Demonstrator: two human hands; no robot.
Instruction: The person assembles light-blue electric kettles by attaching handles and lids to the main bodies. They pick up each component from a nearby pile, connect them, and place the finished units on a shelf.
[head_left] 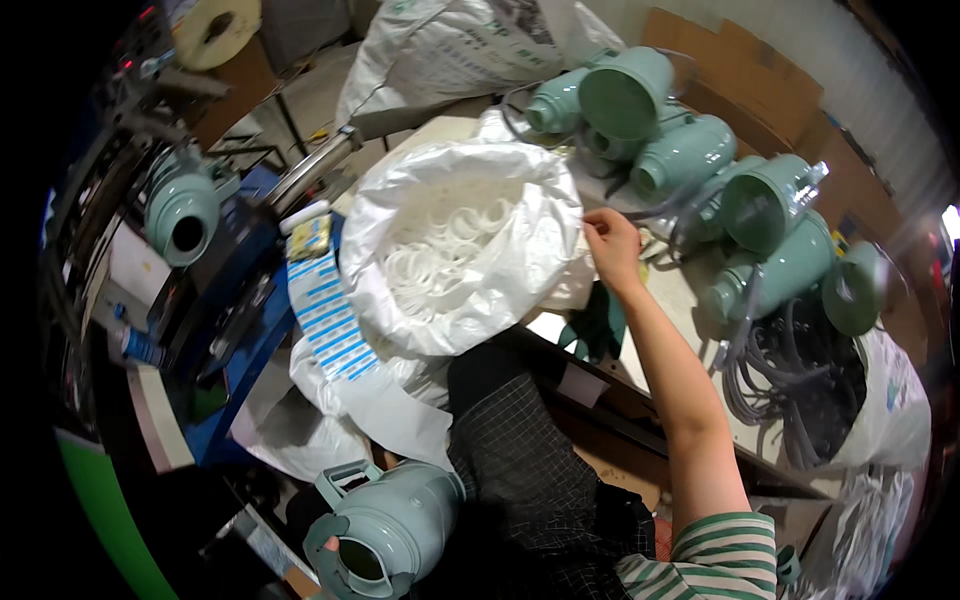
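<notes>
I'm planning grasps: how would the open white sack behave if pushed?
The open white sack would likely crumple, its rim being creased. The white rings inside lie loose, so they would probably shift, perhaps spilling if it tipped.

White plastic sack: green and dark printed characters, blurred.
White-and-blue paper label strip: repeated bands, print too small.
</notes>
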